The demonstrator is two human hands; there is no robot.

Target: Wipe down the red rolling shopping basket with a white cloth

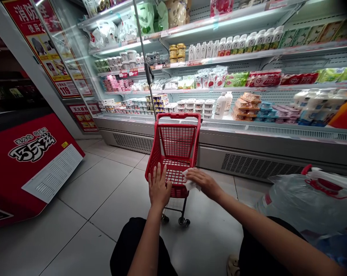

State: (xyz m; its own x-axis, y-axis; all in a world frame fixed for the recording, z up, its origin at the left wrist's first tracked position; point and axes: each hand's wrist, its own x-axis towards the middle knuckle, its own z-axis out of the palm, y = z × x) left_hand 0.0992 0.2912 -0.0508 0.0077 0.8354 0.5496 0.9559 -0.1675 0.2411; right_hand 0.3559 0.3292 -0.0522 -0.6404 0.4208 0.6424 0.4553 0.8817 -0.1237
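A small red plastic shopping cart on castors stands on the tiled floor in front of me. My left hand rests with fingers stretched over the cart's near rim, steadying it. My right hand presses a white wipe against the cart's near right edge, fingers lying flat on it. A thin metal pole rises from the cart's back. My knees in dark trousers show at the bottom.
An open chiller with shelves of yoghurt, milk bottles and packets runs behind the cart. A red freezer cabinet stands at left. A tied clear plastic bag lies at right. Pale floor tiles stretch between.
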